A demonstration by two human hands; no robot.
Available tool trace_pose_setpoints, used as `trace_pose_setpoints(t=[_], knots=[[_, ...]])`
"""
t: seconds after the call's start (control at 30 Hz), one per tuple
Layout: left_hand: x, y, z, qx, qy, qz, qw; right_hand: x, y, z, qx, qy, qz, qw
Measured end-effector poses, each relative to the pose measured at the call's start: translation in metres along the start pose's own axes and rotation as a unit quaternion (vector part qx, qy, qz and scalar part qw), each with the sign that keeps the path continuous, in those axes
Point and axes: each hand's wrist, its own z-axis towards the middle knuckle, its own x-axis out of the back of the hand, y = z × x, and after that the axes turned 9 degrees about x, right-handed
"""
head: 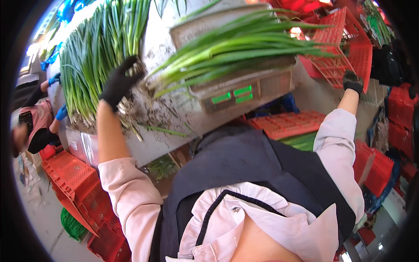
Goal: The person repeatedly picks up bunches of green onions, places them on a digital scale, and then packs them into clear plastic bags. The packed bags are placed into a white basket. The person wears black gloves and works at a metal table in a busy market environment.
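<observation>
My left hand (119, 83), in a black glove, is over the table with thumb and fingers apart, beside the root ends of a long row of spring onions (88, 65). Whether its fingertips touch the roots is hard to tell. To its right, a loose bunch of spring onions (229, 49) lies across the tray of a digital scale (275, 83) with lit green displays, roots towards my left hand. Off the table's right end, my right hand (353, 82), also gloved in black, grips the edge of a tilted red plastic crate (361, 55).
Soil and trimmings litter the metal table (147, 144). At left, a person in blue gloves (61, 112) works along the same table. Red crates (73, 173) stand below left, near green twine (72, 224). Another red crate (288, 122) sits by my waist; more crates (401, 108) are stacked at right.
</observation>
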Motion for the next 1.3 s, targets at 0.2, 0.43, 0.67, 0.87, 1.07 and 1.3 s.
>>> trace_pose_setpoints(t=[0.2,0.43,0.67,0.87,1.07,1.3], knots=[[0.002,-0.083,-0.130,0.035,0.163,-0.396,0.903,0.066,-0.091,0.058,0.053,-0.114,-0.021,0.992],[-0.047,-0.145,-0.158,0.029,0.092,-0.444,0.891,-0.167,0.049,-0.246,0.393,-0.548,-0.398,0.622],[-0.111,-0.099,-0.055,0.108,0.099,-0.685,0.714,-0.210,0.230,-0.467,0.393,-0.762,-0.463,0.224],[-0.135,-0.102,-0.057,0.033,0.164,-0.451,0.877,-0.218,0.213,-0.444,0.403,-0.748,-0.493,0.187],[-0.117,-0.018,-0.094,-0.112,0.417,0.057,0.900,-0.171,0.200,-0.516,0.462,-0.822,-0.215,0.253],[-0.070,0.011,-0.101,-0.264,0.366,0.320,0.833,-0.139,0.236,-0.546,0.555,-0.763,-0.242,0.226]])
